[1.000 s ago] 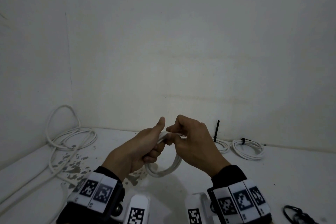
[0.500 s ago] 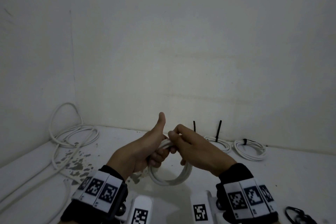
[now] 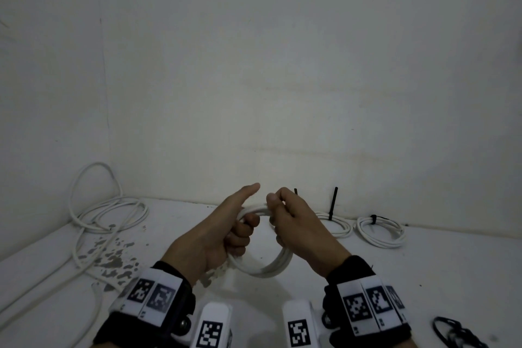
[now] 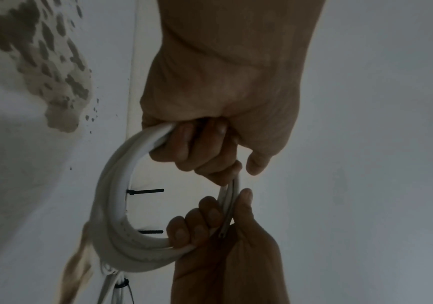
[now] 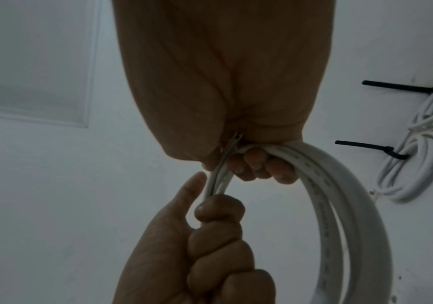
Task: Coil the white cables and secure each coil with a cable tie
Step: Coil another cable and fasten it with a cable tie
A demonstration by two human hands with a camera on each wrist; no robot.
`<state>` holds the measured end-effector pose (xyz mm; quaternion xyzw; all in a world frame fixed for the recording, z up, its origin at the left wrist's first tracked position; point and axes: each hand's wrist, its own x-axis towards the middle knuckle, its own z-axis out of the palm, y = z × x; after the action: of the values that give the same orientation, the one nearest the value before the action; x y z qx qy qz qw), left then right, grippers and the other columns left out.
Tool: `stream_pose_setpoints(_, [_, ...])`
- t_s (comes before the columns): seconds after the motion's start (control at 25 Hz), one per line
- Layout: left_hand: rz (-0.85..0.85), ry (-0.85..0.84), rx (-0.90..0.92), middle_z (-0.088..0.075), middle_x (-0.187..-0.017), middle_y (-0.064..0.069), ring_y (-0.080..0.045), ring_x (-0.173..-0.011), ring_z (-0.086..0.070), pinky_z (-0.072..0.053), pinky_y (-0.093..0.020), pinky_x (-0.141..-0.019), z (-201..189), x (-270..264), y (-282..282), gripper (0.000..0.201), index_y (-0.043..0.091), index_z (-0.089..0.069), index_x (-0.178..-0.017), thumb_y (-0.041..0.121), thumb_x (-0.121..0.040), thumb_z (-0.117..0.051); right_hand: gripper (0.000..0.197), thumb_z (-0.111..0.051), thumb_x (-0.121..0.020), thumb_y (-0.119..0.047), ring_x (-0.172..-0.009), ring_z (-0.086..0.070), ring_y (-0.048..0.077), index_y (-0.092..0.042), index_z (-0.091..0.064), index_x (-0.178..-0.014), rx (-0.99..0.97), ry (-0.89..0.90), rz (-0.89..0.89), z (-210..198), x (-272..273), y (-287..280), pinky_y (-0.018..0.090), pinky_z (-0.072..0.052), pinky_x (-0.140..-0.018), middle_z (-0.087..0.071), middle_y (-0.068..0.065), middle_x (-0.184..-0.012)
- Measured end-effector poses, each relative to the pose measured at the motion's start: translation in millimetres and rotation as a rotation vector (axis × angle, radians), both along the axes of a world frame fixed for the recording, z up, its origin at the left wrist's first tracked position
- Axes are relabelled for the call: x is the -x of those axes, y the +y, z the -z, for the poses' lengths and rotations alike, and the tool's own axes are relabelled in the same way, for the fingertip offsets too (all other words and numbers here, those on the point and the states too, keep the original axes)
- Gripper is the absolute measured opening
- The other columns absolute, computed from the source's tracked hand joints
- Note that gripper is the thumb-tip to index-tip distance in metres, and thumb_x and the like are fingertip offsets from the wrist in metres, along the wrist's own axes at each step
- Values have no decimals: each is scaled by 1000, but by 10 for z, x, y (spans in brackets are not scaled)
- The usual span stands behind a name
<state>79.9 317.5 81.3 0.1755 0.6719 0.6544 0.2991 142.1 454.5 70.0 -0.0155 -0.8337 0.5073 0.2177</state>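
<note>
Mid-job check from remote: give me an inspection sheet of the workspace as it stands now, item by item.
Surface: white tabletop, with grey patches at the left.
Job's things: held coil, no tie seen on it; two tied coils by the back wall, black ties on them.
Clutter: black loops at the near right edge, too dark to identify.
Grippers: left hand grips the held coil, thumb up; right hand holds it opposite, pinching the cable end.
Cables: loose white cable trailing from the left corner.
Surroundings: plain white walls.
</note>
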Motion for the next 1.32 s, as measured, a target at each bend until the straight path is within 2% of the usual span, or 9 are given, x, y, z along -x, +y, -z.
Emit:
stream_pose_setpoints(0.2, [-127, 114, 40, -22, -48, 4, -12, -41, -16, -15, -23, -44, 67, -54, 98, 45, 17, -41, -60, 43, -96, -49, 34, -39, -106, -37, -57, -49, 16, -13, -47, -84, 48, -70, -43, -24, -83, 59, 35, -49, -61, -52, 6, -68])
stream_pose_setpoints(0.32, [-141, 117, 25, -21, -48, 4, -12, -41, -15, -14, -22, -44, 81, -81, 140, 42, 18, -39, -61, 35, -98, -42, 39, -34, -106, -43, -68, -62, 13, -10, -54, -97, -54, -158, 11, -48, -231, 214, 32, -49, -70, -73, 7, -85])
stream_pose_setpoints(0.44, [-132, 116, 47, -20, -49, 4, -12, -42, -14, -13, -22, -45, 125, -149, 209, 42, 17, -38, -63, 37, -100, -41, 44, -32, -104, -51, -78, -63, 14, -16, -59, -106, -160, -279, 111, -166, -472, 543, 29, -49, -70, -73, 7, -96])
stream_pose_setpoints(0.68, [-52, 97, 82, -23, -46, 5, -10, -38, -16, -14, -19, -43, 272, -464, 660, 44, 16, -40, -64, 36, -103, -38, 52, -32, -105, -48, -64, -64, 20, -9, -66, -101, -475, -790, 141, -275, -1247, 1354, 28, -50, -56, -70, 6, -83])
stream_pose_setpoints(0.76, [-21, 81, 76, -24, -45, 5, -10, -37, -17, -14, -19, -42, 296, -582, 884, 44, 15, -41, -66, 38, -103, -37, 49, -40, -103, -46, -62, -64, 18, -6, -68, -103, -571, -950, 170, -204, -1516, 1564, 26, -48, -56, -72, 6, -83])
stream_pose_setpoints(0.88, [27, 72, 63, -24, -45, 5, -10, -37, -16, -15, -18, -40, 317, -749, 1227, 43, 15, -41, -68, 38, -104, -35, 60, -52, -93, -60, -63, -65, 16, -4, -72, -105, -714, -1117, 180, -68, -1806, 1700, 23, -49, -56, -77, 8, -94])
stream_pose_setpoints(0.96, [51, 63, 56, -23, -46, 5, -10, -38, -15, -14, -18, -41, 320, -845, 1420, 42, 15, -40, -68, 37, -103, -34, 60, -61, -88, -61, -66, -64, 16, -5, -72, -107, -740, -1135, 161, 34, -1891, 1693, 23, -50, -56, -76, 9, -98])
stream_pose_setpoints(1.12, [96, 28, 70, -22, -46, 7, -9, -38, -15, -14, -19, -40, 334, -1050, 1675, 41, 14, -41, -69, 38, -103, -34, 35, -69, -91, -29, -55, -51, 11, -4, -66, -116, -772, -1024, 245, 172, -1926, 1679, 20, -45, -49, -59, 1, -72])
stream_pose_setpoints(1.32, [144, 10, 100, -22, -49, 6, -10, -39, -15, -14, -19, -40, 413, -1197, 1834, 42, 14, -42, -71, 40, -103, -33, 32, -71, -89, -27, -61, -51, 16, -3, -65, -109, -649, -958, 355, 292, -1982, 1736, 31, -55, -62, -59, 8, -91])
